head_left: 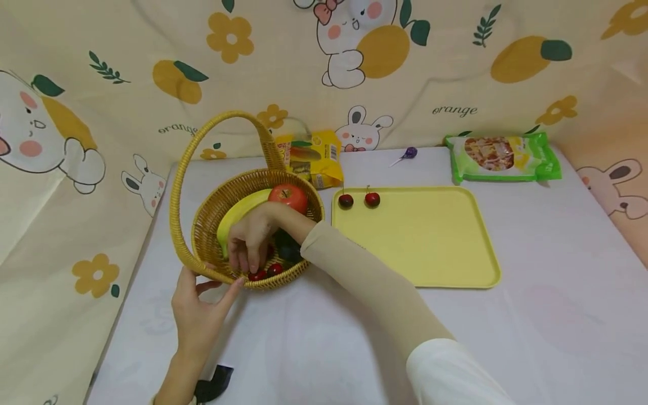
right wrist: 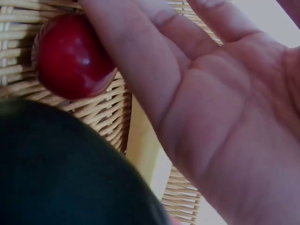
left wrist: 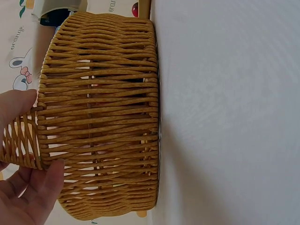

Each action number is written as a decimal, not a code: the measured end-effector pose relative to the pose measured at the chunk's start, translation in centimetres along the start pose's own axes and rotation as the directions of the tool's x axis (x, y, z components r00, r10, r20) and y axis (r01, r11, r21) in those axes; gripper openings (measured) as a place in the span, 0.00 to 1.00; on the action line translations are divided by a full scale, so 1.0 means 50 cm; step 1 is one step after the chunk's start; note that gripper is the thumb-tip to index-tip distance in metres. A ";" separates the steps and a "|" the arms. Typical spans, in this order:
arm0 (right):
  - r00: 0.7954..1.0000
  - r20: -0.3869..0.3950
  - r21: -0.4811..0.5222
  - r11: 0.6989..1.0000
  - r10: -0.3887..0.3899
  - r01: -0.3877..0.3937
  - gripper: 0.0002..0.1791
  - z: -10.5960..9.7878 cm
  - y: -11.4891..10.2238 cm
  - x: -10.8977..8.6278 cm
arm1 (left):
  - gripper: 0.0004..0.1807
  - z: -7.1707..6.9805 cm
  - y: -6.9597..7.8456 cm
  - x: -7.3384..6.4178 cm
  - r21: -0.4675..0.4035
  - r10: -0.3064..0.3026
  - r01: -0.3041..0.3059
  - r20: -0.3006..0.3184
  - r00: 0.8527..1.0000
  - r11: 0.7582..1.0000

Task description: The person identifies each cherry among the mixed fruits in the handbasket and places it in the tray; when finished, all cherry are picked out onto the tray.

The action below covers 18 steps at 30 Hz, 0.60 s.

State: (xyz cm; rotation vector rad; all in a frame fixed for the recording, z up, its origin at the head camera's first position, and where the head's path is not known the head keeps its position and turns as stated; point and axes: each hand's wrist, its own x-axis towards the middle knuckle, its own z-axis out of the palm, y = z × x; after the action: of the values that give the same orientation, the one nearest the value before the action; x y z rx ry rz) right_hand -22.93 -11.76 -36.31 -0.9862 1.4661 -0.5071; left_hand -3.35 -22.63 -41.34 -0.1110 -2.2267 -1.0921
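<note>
A wicker basket (head_left: 202,216) with a tall arched handle holds a banana (head_left: 235,216), a red apple (head_left: 291,197), a dark green rounded fruit (right wrist: 61,168) and several cherries (head_left: 275,269). At the foot of the handle, my left hand (head_left: 199,309) grips the basket's near rim between thumb and fingers. My right hand (head_left: 255,233) reaches down inside, its fingertips by a cherry (head_left: 257,275) near the front wall. From the right wrist, the fingers look fairly straight beside a cherry (right wrist: 72,56); their tips are out of sight.
Right of the basket lies a yellow tray (head_left: 425,242), with two cherries (head_left: 372,199) at its far left corner. Behind stand a yellow snack packet (head_left: 316,160), a purple lollipop (head_left: 410,153) and a green-white food packet (head_left: 501,157). A patterned cloth backs the table.
</note>
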 end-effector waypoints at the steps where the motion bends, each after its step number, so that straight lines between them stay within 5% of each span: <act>1: 1.000 0.005 -0.005 1.000 0.004 -0.004 0.22 0.001 0.000 0.001 | 0.33 0.001 0.000 -0.001 -0.001 -0.002 0.002 0.000 1.000 1.000; 12: 0.999 0.040 -0.104 0.994 -0.008 0.012 0.18 0.006 -0.007 0.004 | 0.35 -0.001 0.002 -0.002 0.007 -0.004 0.004 -0.004 1.000 1.000; 18: 0.988 0.033 -0.082 0.985 -0.148 0.150 0.15 -0.005 -0.009 -0.022 | 0.35 0.000 0.000 -0.001 0.003 0.005 -0.005 -0.001 1.000 1.000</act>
State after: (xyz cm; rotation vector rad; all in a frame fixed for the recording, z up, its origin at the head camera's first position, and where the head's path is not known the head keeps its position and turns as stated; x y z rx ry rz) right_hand -23.14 -11.17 -35.25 -1.1714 1.4051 -0.5416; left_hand -3.32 -22.62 -41.36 -0.1143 -2.2254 -1.0865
